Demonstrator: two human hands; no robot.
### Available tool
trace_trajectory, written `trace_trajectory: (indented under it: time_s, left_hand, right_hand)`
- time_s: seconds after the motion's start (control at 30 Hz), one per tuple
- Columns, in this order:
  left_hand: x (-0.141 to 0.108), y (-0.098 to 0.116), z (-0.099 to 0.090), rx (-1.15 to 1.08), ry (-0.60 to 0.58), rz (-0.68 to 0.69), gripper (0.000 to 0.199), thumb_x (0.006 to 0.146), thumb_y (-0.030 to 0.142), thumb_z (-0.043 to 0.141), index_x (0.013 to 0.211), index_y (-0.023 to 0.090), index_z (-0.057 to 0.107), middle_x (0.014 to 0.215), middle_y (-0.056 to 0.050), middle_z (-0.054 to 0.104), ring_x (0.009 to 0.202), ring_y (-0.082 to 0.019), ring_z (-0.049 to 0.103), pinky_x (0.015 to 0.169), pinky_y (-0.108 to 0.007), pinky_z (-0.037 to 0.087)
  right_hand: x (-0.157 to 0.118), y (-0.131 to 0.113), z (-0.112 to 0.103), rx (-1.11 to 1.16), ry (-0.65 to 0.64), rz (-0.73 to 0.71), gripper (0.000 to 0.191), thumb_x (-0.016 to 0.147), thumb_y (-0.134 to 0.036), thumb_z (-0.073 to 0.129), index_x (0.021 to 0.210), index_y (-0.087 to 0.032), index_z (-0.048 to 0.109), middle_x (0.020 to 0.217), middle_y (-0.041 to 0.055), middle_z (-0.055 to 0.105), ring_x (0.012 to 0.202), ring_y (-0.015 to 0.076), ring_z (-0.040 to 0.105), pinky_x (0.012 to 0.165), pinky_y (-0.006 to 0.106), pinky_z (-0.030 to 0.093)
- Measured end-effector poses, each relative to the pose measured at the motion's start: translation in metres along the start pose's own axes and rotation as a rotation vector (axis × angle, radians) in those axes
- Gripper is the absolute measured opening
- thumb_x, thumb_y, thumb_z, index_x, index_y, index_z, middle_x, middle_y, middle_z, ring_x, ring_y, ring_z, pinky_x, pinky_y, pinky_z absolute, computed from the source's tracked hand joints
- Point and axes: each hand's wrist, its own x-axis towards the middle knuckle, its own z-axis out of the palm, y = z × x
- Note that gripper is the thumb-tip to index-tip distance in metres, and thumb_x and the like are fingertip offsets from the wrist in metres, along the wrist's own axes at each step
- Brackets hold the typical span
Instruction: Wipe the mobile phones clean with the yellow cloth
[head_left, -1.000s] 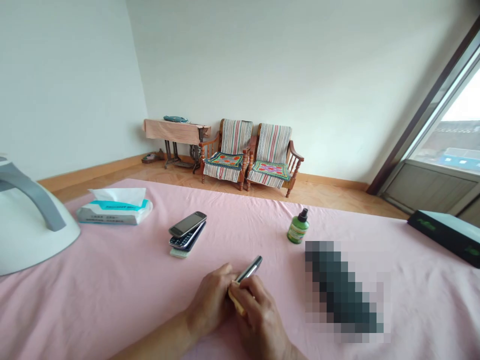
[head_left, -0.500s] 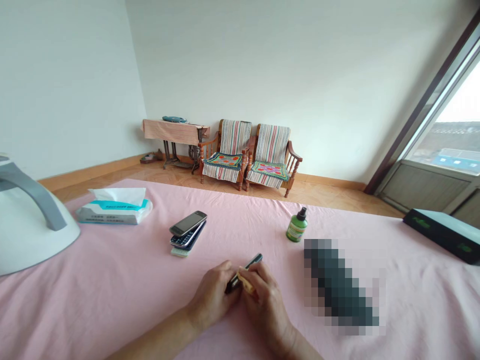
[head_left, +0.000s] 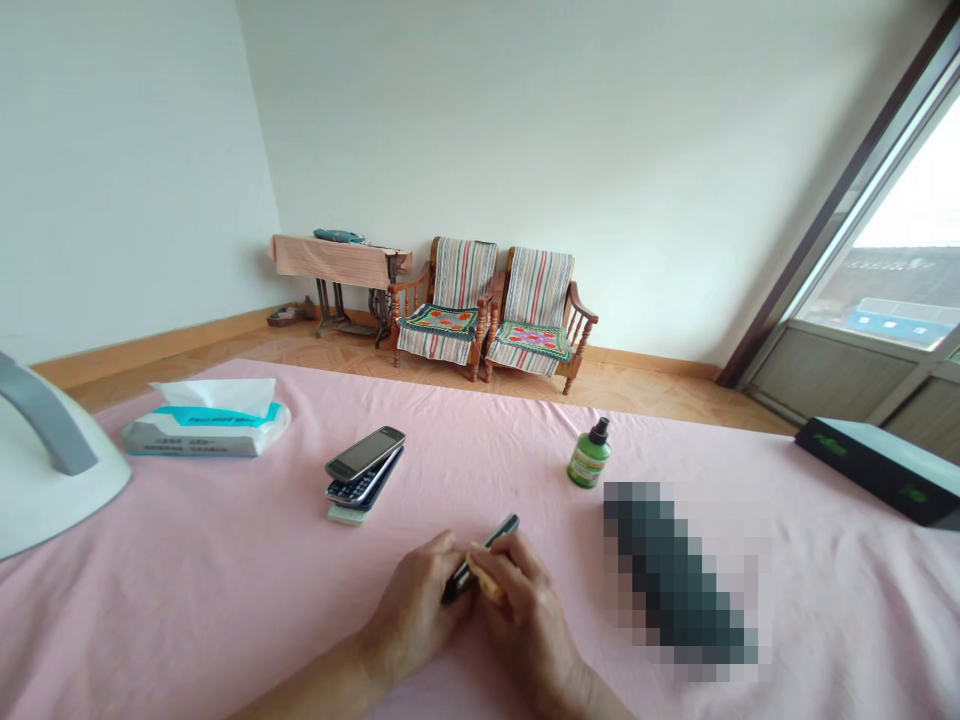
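Both hands are close together over the front of the pink cloth. My left hand [head_left: 417, 600] is closed around a dark, slim mobile phone [head_left: 505, 528], which is tilted up to the right and partly covered by fingers. In my right hand [head_left: 531, 605], a small yellowish cloth [head_left: 487, 582] is pinched against the phone's side. Most of the cloth is hidden by the fingers. Left of the hands, several mobile phones [head_left: 369, 455] lie stacked askew. Beyond my right hand stands a green spray bottle [head_left: 589, 460] with a black top.
A pink tablecloth [head_left: 247, 600] covers the surface. At the left are a tissue pack [head_left: 199, 430] and a white appliance with a grey handle [head_left: 56, 470]. A dark pixelated object [head_left: 675, 580] lies right of my hands, with a black box [head_left: 870, 470] farther right.
The view has shifted slightly, so table items sit a little farther left. Both hands keep their grips, with the cloth still against the phone.
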Motion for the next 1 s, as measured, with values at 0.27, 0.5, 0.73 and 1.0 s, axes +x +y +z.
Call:
trace_trajectory:
  time_s: [0.27, 0.5, 0.73, 1.0]
  left_hand:
    - [0.000, 0.004, -0.001, -0.002, -0.019, -0.014, 0.012, 0.078, 0.011, 0.054, 0.069, 0.018, 0.057, 0.072, 0.002, 0.050, 0.066, -0.014, 0.054, 0.058, -0.020, 0.034]
    - [0.001, 0.006, -0.004, -0.014, -0.034, -0.010, 0.012, 0.080, 0.015, 0.054, 0.070, 0.018, 0.060, 0.074, 0.001, 0.054, 0.068, -0.014, 0.055, 0.058, -0.021, 0.035]
    - [0.001, 0.005, -0.002, -0.013, -0.016, -0.016, 0.012, 0.079, 0.012, 0.054, 0.070, 0.018, 0.059, 0.073, 0.001, 0.052, 0.068, -0.014, 0.055, 0.058, -0.021, 0.035]
    - [0.001, 0.005, -0.003, -0.004, -0.020, -0.013, 0.014, 0.081, 0.014, 0.053, 0.069, 0.018, 0.058, 0.073, 0.001, 0.052, 0.068, -0.015, 0.055, 0.058, -0.021, 0.036]
  right_hand:
    - [0.007, 0.013, -0.007, -0.075, 0.102, 0.044, 0.036, 0.076, 0.000, 0.045, 0.097, -0.018, 0.068, 0.081, 0.0044, 0.055, 0.069, 0.0141, 0.056, 0.060, 0.021, 0.046]
    - [-0.004, -0.007, 0.004, 0.021, -0.012, -0.075, 0.040, 0.075, 0.001, 0.047, 0.105, -0.019, 0.065, 0.084, 0.0059, 0.056, 0.074, 0.0159, 0.057, 0.064, 0.023, 0.049]
    - [0.002, 0.006, -0.003, -0.045, 0.067, 0.002, 0.035, 0.079, 0.000, 0.046, 0.102, -0.019, 0.065, 0.082, 0.0054, 0.054, 0.071, 0.0155, 0.055, 0.061, 0.023, 0.048]
    - [0.001, 0.003, -0.002, -0.028, 0.024, -0.002, 0.036, 0.076, -0.002, 0.046, 0.101, -0.018, 0.068, 0.084, 0.0055, 0.057, 0.072, 0.0147, 0.056, 0.064, 0.023, 0.048]
